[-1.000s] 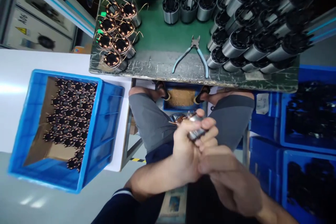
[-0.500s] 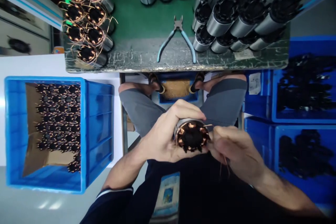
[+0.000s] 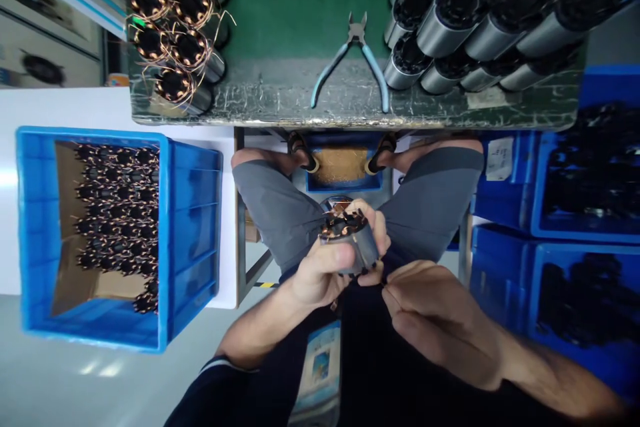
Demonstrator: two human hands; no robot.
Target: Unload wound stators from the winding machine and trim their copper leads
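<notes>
My left hand (image 3: pixel 316 273) is wrapped round a motor stator (image 3: pixel 364 248), a grey metal cylinder with copper windings and black insulation at its end. The stator is tilted, its wound end toward the bench and its side facing me. Close to its lower right end, my right hand (image 3: pixel 440 313) has thumb and fingers pinched together; what they hold, if anything, is too small to make out. A pair of blue-handled cutting pliers (image 3: pixel 357 32) lies spread on the green bench (image 3: pixel 280 33), apart from both hands.
Wound stators with loose copper wire ends (image 3: pixel 190 47) stand at the bench's left. Stators without visible copper (image 3: pixel 453 17) are stacked at the right. A blue crate (image 3: pixel 193 213) at left holds several wound stators. Blue bins (image 3: pixel 505 273) with black parts sit at right.
The stator has turned in my left hand, from its wound end facing me to its side. My right hand has moved slightly down. The whole view has shifted a little.
</notes>
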